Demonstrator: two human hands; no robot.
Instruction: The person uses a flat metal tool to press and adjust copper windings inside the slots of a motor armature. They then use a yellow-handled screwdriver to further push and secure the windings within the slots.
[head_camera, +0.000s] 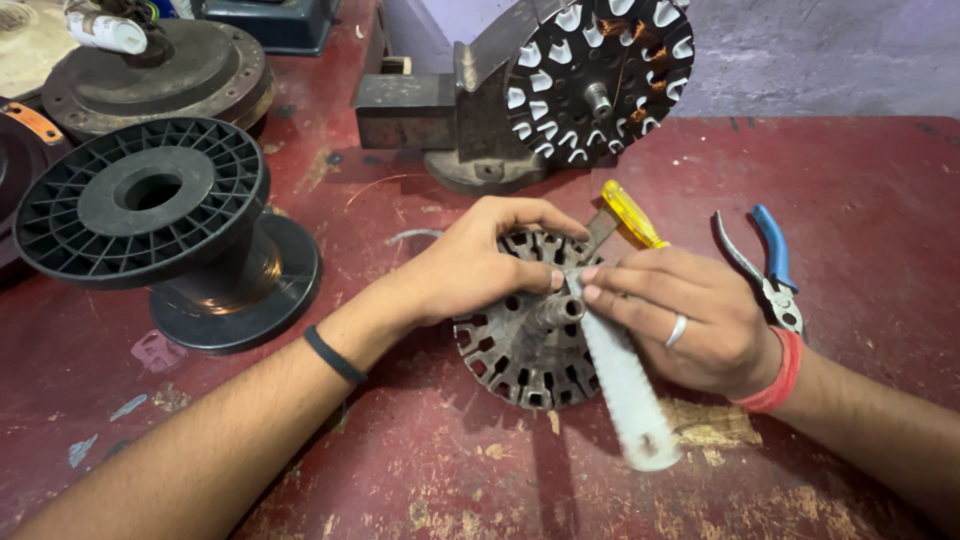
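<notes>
Stator core (520, 350) — a round, dark grey disc with slots around its rim and a short shaft at its centre — lies flat on the worn red desk (860, 200) under both hands. Left hand (470, 265) rests on its upper left part, fingers curled and pressed down. Right hand (690, 315) pinches a long white paper strip (622, 385) at the core's middle; the strip runs down toward the wearer. Just beyond the right hand lie a yellow-handled screwdriver (630, 213) and blue-handled pliers (770, 265). Left of the left hand stands a black plastic spool (150, 215) — no labels show.
</notes>
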